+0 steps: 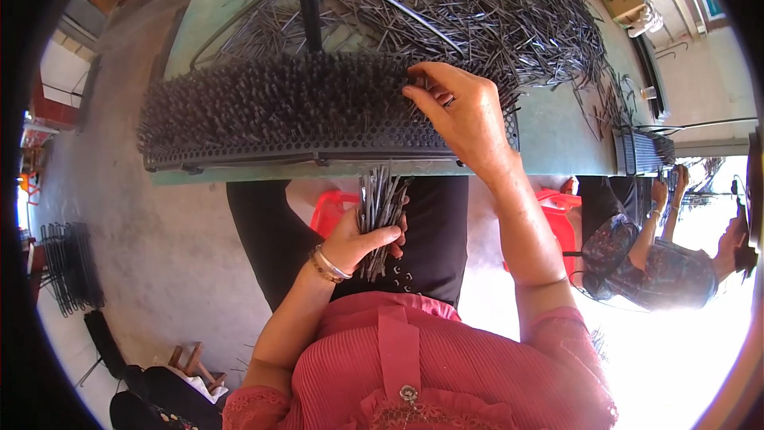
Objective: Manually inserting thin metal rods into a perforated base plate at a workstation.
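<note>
My left hand (362, 240) is closed around a bundle of thin, dark, shiny rods (380, 205), held roughly upright over my lap below the table's front edge. On the table a long black perforated rack (382, 140) bristles with densely packed upright rods (278, 95). Bare holes show along its front edge and toward its right end. At the rack's right part my right hand (461, 107) hovers over the rod tips with thumb and forefinger pinched together. Whatever sits in that pinch is too small to make out.
Behind the rack, a large heap of loose rods (477, 16) spreads over the green table (557, 123), with a dark metal frame (310, 8) before it. At right, a co-worker (652, 259) sits by a similar rack (637, 151). A red stool (326, 211) is partly visible beneath me.
</note>
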`<state>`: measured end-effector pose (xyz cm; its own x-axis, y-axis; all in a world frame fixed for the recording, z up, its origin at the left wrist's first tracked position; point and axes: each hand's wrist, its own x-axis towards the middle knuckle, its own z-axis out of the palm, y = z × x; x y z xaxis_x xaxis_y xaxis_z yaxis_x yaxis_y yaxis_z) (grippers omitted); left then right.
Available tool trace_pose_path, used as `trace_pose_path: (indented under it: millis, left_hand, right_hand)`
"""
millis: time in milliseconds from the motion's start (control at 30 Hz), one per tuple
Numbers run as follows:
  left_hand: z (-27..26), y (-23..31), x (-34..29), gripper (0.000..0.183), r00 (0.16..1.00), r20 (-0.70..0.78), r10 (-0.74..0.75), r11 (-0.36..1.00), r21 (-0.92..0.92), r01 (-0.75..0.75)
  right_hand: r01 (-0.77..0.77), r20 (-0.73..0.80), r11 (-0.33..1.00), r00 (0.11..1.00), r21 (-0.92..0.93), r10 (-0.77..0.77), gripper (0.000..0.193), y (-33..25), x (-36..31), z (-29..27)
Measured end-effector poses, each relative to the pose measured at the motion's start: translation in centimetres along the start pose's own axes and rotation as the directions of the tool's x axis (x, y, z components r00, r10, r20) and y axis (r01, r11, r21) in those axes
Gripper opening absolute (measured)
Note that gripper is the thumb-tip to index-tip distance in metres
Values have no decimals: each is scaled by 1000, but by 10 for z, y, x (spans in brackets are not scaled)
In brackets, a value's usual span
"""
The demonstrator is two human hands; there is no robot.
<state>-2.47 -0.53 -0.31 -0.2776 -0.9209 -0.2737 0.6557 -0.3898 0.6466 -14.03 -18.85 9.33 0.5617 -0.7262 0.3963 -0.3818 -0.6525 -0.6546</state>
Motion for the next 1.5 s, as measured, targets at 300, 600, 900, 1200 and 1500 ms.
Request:
trace_pose_path:
  millis: [300,600,900,1200,1500]
  left_hand:
    - [4,3,1,48,997,-62,-47,999,-11,46]
    - [10,8,1,48,997,-72,-10,999,30,12]
    - [22,-2,1,52,996,-23,-82,996,-23,82]
    - [20,6,4,36,995,-40,-96,994,-52,93]
    - [19,8,4,34,998,-63,-4,1000,5,4]
  right_hand:
    - [-34,10,998,999,-50,35,22,3,-3,1]
    - [-174,-157,967,966,189,204,18,1,-10,-9]
    - [-119,-247,972,954,204,169,16,19,-19,1]
    - [163,-191,944,956,-287,-223,17,24,-23,3]
    - [212,-91,871,956,-442,-279,26,18,-22,6]
